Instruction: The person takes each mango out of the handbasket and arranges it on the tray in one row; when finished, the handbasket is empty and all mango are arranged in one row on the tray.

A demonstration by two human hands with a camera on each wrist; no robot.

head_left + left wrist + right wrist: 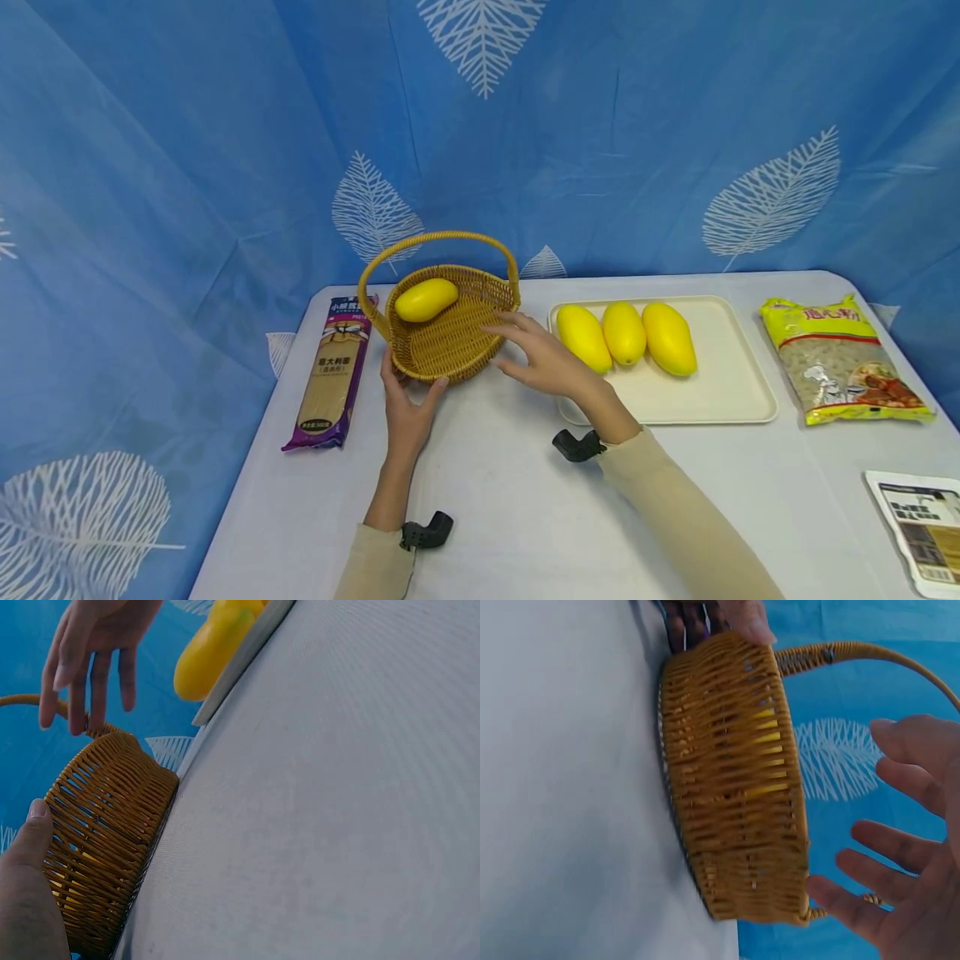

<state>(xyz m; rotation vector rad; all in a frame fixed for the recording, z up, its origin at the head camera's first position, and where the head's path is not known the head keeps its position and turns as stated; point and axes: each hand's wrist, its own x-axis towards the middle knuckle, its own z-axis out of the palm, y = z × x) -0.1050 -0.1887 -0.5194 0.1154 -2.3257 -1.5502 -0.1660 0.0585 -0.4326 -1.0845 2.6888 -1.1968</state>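
Note:
A brown wicker basket with a tall arched handle stands on the white table, with one yellow mango inside at its far left. My left hand holds the basket at its near left side; in the left wrist view the thumb lies at the rim, and the other fingers are mostly hidden. Over the basket's right edge hovers my right hand, holding nothing, its fingers spread and slightly bent near the rim in the right wrist view.
Right of the basket, three mangoes lie on the left part of a cream tray. A purple pasta packet lies left of the basket. Farther right are a yellow-edged bag and a white pouch. A blue curtain hangs behind.

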